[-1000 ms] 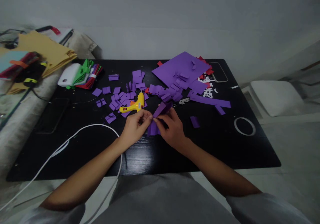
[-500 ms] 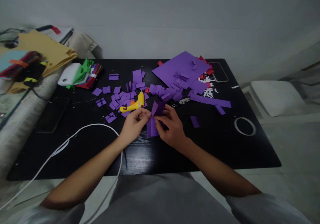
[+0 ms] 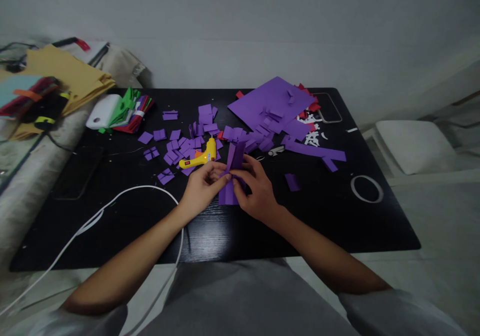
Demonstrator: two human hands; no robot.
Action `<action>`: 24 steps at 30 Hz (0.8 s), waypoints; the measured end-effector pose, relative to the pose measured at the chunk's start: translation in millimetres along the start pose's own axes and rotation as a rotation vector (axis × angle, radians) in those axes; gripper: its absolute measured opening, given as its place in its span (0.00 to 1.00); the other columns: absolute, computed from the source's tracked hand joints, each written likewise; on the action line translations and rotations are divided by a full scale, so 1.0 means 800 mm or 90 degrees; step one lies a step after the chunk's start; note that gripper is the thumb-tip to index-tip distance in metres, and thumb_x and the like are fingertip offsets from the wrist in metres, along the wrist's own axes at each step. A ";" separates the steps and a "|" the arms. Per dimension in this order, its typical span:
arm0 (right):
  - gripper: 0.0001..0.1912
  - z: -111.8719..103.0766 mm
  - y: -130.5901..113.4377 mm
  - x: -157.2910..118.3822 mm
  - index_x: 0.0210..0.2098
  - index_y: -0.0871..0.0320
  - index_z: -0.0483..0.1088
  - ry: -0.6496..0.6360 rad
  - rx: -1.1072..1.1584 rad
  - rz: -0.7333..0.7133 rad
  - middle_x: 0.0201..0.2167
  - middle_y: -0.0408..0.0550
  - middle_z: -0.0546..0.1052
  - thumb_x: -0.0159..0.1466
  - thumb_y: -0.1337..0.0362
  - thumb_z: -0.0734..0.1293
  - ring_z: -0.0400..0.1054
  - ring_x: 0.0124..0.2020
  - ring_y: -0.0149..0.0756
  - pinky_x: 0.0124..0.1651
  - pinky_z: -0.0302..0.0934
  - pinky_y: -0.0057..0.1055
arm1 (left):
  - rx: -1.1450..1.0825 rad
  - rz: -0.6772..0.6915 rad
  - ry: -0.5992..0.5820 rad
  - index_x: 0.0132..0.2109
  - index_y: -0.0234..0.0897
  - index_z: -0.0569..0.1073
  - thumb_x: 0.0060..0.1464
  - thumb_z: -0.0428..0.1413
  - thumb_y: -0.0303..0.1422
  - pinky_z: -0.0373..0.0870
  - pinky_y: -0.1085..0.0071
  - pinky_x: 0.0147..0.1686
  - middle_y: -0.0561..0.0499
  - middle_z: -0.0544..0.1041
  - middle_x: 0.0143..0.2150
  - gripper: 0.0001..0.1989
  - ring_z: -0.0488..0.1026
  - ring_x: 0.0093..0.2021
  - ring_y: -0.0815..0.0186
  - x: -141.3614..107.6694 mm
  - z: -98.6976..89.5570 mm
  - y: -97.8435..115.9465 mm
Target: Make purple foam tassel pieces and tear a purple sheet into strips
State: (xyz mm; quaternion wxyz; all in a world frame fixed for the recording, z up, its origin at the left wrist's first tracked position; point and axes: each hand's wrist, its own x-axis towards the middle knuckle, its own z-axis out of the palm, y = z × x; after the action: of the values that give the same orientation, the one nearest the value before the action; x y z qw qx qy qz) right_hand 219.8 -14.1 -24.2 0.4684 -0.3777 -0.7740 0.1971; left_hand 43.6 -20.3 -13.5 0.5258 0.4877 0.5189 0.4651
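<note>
A folded purple foam sheet (image 3: 229, 193) is held between both hands, over the near middle of the black table. My left hand (image 3: 204, 181) pinches its left side with thumb and fingers. From the other side my right hand (image 3: 255, 185) grips it, thumb in front and fingers partly hidden behind. Upright folds of the sheet stick up above the fingertips. Just beyond my left hand lies a yellow glue gun (image 3: 202, 155), next to many small cut purple pieces (image 3: 182, 148). Scissors (image 3: 276, 151) lie beyond my right hand.
A large purple sheet (image 3: 270, 101) lies at the back, with red and white scraps (image 3: 312, 137) beside it. A tape ring (image 3: 366, 189) is at right. The white cable (image 3: 123, 192) crosses the left side. Bundled coloured sheets (image 3: 131, 113) sit back left; a white stool (image 3: 412, 146) stands right.
The upper part of the purple sheet has been brought closer together and stands more upright. My left thumb has moved slightly right onto it. Things on the table stay where they were.
</note>
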 end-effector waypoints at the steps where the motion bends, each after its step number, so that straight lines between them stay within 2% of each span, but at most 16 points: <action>1: 0.14 0.000 -0.002 0.000 0.50 0.53 0.70 0.009 0.023 0.008 0.62 0.58 0.67 0.66 0.71 0.66 0.69 0.60 0.45 0.61 0.70 0.49 | 0.012 0.004 0.004 0.45 0.35 0.76 0.52 0.66 0.38 0.69 0.73 0.35 0.55 0.74 0.30 0.15 0.71 0.30 0.70 0.000 -0.001 -0.001; 4: 0.21 0.003 -0.006 0.000 0.54 0.53 0.63 0.059 0.130 0.086 0.64 0.60 0.65 0.64 0.68 0.70 0.67 0.62 0.46 0.57 0.73 0.47 | 0.080 0.029 0.022 0.46 0.36 0.77 0.55 0.64 0.38 0.66 0.74 0.32 0.55 0.72 0.29 0.15 0.69 0.29 0.70 -0.001 -0.004 -0.002; 7: 0.30 0.008 -0.004 0.000 0.58 0.53 0.58 0.068 0.214 0.235 0.62 0.61 0.68 0.61 0.62 0.74 0.74 0.53 0.43 0.49 0.76 0.42 | 0.178 0.071 0.033 0.49 0.36 0.78 0.57 0.63 0.38 0.65 0.74 0.30 0.55 0.73 0.29 0.15 0.68 0.29 0.69 -0.003 -0.005 0.000; 9: 0.29 0.011 0.002 0.001 0.57 0.53 0.60 0.033 0.270 0.325 0.54 0.56 0.75 0.61 0.61 0.74 0.77 0.45 0.39 0.46 0.76 0.38 | 0.231 0.099 0.032 0.50 0.37 0.79 0.58 0.61 0.38 0.66 0.73 0.31 0.54 0.74 0.29 0.15 0.69 0.29 0.68 -0.006 -0.005 0.001; 11: 0.21 0.012 0.007 0.003 0.52 0.54 0.65 0.002 0.330 0.374 0.46 0.51 0.79 0.61 0.60 0.72 0.78 0.42 0.38 0.45 0.75 0.37 | 0.269 0.125 0.025 0.51 0.37 0.79 0.60 0.60 0.38 0.67 0.73 0.32 0.54 0.75 0.30 0.15 0.70 0.29 0.68 -0.008 -0.005 0.002; 15: 0.10 0.011 0.010 0.006 0.42 0.55 0.71 -0.016 0.371 0.390 0.38 0.46 0.80 0.61 0.62 0.71 0.78 0.42 0.39 0.50 0.73 0.38 | 0.326 0.162 0.025 0.52 0.38 0.80 0.62 0.58 0.38 0.68 0.72 0.33 0.53 0.77 0.32 0.15 0.71 0.30 0.67 -0.011 -0.004 0.002; 24: 0.10 0.009 0.005 0.006 0.40 0.56 0.73 -0.008 0.383 0.400 0.38 0.46 0.81 0.60 0.61 0.72 0.78 0.41 0.40 0.49 0.73 0.37 | 0.352 0.176 0.041 0.51 0.37 0.79 0.63 0.57 0.38 0.66 0.73 0.31 0.55 0.74 0.28 0.14 0.69 0.27 0.69 -0.010 -0.002 0.001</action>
State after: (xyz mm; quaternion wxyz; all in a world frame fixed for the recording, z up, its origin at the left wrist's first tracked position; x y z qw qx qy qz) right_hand 213.6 -7.1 -27.5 0.4702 -0.4406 -0.5323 0.5491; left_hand 41.8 -28.4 -11.7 0.2880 0.6633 0.5711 0.3886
